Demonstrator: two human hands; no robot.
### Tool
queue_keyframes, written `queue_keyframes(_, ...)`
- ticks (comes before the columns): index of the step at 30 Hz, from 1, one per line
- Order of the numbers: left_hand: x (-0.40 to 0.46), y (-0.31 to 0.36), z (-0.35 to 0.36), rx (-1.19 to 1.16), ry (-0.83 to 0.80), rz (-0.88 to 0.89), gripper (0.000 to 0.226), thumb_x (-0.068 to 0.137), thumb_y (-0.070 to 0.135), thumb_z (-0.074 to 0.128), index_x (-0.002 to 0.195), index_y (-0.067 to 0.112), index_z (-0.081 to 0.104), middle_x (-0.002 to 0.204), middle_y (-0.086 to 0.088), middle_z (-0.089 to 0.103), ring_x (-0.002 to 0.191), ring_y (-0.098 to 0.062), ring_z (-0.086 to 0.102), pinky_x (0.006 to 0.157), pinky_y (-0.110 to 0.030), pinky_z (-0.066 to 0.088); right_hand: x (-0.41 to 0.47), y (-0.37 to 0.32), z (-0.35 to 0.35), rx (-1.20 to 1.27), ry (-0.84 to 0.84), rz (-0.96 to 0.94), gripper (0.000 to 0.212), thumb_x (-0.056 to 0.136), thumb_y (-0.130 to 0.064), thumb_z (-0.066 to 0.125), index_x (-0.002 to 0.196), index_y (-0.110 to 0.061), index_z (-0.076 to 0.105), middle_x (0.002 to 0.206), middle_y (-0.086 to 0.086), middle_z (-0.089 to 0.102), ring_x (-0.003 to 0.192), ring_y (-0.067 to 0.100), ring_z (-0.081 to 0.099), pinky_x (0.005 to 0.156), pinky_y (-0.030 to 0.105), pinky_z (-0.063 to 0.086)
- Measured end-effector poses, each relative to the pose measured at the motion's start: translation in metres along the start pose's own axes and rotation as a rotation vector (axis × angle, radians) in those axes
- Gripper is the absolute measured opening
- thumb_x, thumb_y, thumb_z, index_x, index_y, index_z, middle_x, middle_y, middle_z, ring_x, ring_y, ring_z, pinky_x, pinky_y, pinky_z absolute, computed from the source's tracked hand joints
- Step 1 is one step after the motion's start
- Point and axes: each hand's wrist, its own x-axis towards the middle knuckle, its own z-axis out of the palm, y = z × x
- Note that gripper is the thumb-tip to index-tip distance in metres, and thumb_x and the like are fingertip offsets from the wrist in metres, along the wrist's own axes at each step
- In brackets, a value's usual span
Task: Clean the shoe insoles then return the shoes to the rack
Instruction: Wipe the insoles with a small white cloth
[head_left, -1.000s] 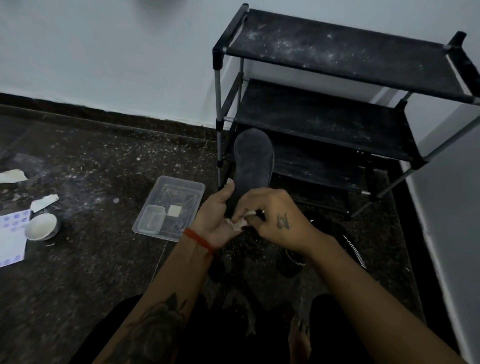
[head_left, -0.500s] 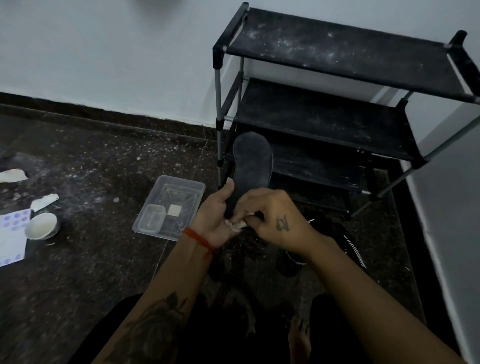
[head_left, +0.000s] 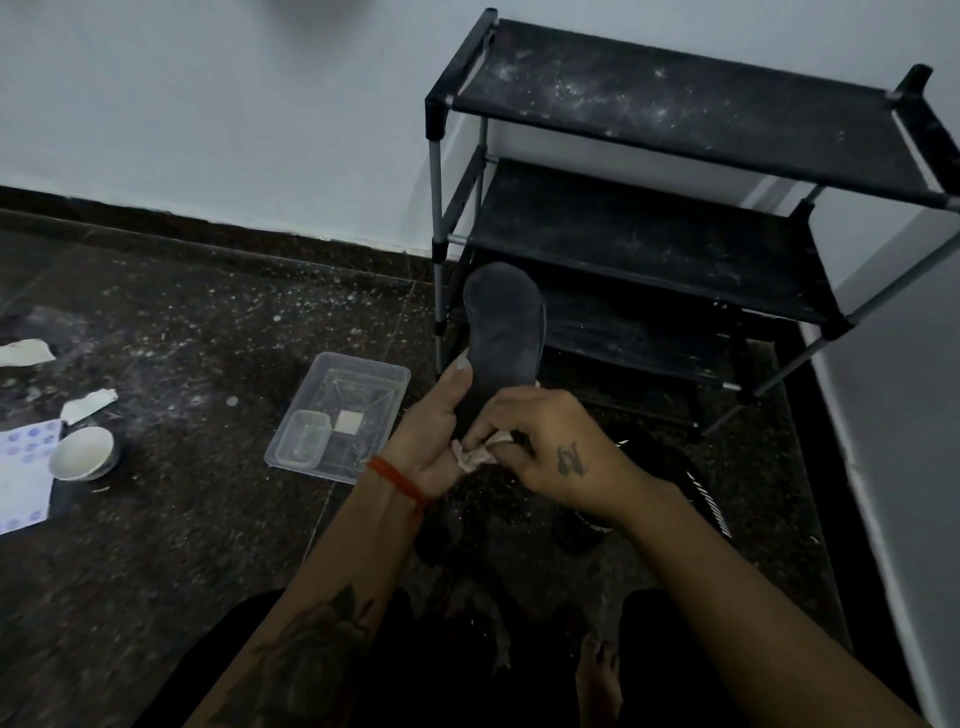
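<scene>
A dark grey insole (head_left: 503, 327) stands upright in front of me, its toe end up. My left hand (head_left: 434, 431) grips its lower part from the left, thumb along its edge. My right hand (head_left: 550, 447) pinches a small crumpled whitish wipe (head_left: 475, 456) against the insole's bottom end. Under my right wrist lies a black shoe (head_left: 691, 483) with white stripes, mostly hidden. The black three-shelf shoe rack (head_left: 675, 119) stands against the wall behind the insole, its shelves bare and dusty.
A clear plastic tray (head_left: 363, 379) with a small clear box lies on the dark speckled floor to the left. Farther left are a white bowl (head_left: 80, 454), torn paper scraps (head_left: 88, 404) and a printed sheet (head_left: 23, 467). My legs and a bare foot (head_left: 600, 680) are below.
The insole has sunk slightly in my grip. My right hand with the wipe has shifted a little along the insole's lower end.
</scene>
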Motion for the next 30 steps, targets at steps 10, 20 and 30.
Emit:
queue_keyframes(10,0.008,-0.005,0.0,0.04,0.017,0.193,0.038,0.102,0.012,0.03,0.136,0.02,0.044,0.131,-0.008,0.056,0.112,-0.023,0.057,0.096,-0.045,0.048,0.002,0.033,-0.03,0.506,0.518,0.529,0.013,0.092,-0.021,0.054,0.098,-0.027,0.064,0.099,-0.008,0.064,0.096,0.007,0.057,0.088,0.026,0.045)
queue_keyframes(20,0.023,-0.039,-0.013,0.225,0.294,0.134,0.04,0.097,0.0,0.038,0.136,0.008,0.047,0.126,-0.011,0.059,0.105,-0.022,0.061,0.081,-0.028,0.053,0.015,0.063,0.013,0.795,0.447,0.799,0.019,0.092,-0.019,0.054,0.09,-0.002,0.061,0.081,0.01,0.059,0.081,0.024,0.056,0.083,0.048,0.051)
queue_keyframes(30,0.068,-0.077,-0.055,0.428,0.55,0.022,0.051,0.087,-0.015,0.05,0.135,0.002,0.046,0.111,-0.017,0.062,0.097,-0.021,0.057,0.092,-0.035,0.048,0.014,0.142,0.074,0.581,0.356,0.988,0.02,0.086,-0.018,0.058,0.067,-0.024,0.059,0.07,0.0,0.063,0.078,0.022,0.059,0.074,0.038,0.049)
